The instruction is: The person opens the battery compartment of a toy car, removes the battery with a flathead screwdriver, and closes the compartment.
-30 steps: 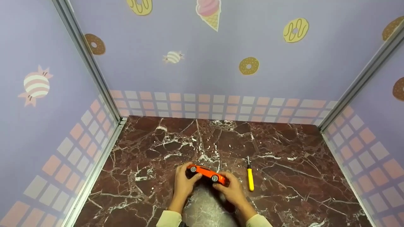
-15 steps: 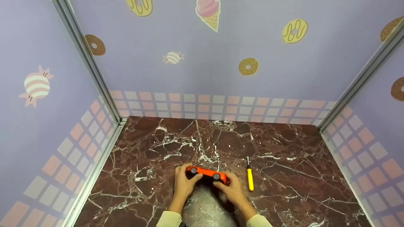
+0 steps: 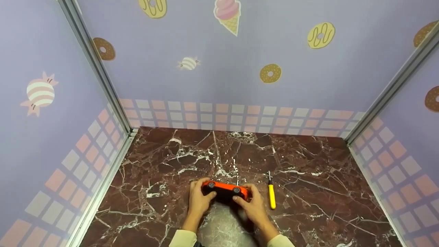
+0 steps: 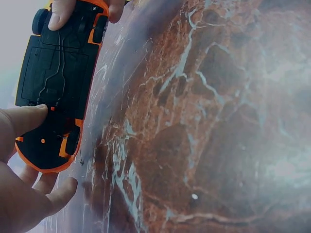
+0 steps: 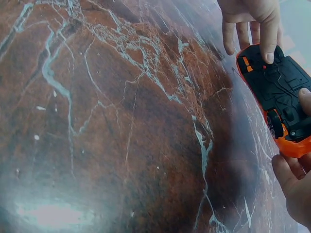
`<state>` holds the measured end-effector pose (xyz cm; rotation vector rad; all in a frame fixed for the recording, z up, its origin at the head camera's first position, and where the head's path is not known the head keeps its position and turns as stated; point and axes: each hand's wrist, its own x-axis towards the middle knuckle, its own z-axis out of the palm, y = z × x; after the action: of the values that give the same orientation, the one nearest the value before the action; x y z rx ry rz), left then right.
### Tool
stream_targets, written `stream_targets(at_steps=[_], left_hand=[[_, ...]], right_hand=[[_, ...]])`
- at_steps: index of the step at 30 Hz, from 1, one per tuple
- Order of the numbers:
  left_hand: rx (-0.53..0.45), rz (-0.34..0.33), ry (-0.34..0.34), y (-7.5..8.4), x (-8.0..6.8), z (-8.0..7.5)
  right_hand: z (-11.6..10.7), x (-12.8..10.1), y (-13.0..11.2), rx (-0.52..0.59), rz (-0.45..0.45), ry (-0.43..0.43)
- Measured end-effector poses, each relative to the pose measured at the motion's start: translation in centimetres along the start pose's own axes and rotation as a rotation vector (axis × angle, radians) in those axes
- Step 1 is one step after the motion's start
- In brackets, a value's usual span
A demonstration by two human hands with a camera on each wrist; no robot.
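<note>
An orange toy car (image 3: 224, 186) is held between both hands in the head view, tipped on its side with its dark underside turned toward the person. My left hand (image 3: 199, 202) grips the left end, thumb on the underside and fingers behind. The other end is gripped by my right hand (image 3: 254, 206) in a similar way. In the left wrist view the black underside (image 4: 60, 73) shows moulded lines, wheels and small screw spots, with both thumbs pressing on it. The right wrist view shows this black base (image 5: 282, 92) too, partly cut off by the frame edge.
A yellow-handled screwdriver (image 3: 272, 196) lies to the right of the right hand, its metal tip pointing away. The dark red marble-patterned tabletop (image 3: 308, 192) is enclosed by purple panels (image 3: 236, 82) at the back and both sides.
Both hands have rolled the toy car so that its underside faces the person more, and its right end sits slightly higher. The screwdriver stays where it was.
</note>
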<state>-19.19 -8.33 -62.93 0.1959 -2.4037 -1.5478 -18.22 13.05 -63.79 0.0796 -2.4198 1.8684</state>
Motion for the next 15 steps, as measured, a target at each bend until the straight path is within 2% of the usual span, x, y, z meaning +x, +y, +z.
stream_targets(at_steps=[8,12,15], left_hand=[[-0.035,0.008,-0.004,-0.1,0.0,0.2],[-0.036,0.018,0.000,-0.1,0.1,0.4],[-0.039,0.013,0.003,-0.1,0.1,0.5]], right_hand=[[0.2,-0.6,-1.3,-0.053,-0.013,0.064],[0.0,-1.2,-2.8,-0.053,-0.050,0.074],[0.0,-1.3,-2.7,-0.057,-0.087,0.082]])
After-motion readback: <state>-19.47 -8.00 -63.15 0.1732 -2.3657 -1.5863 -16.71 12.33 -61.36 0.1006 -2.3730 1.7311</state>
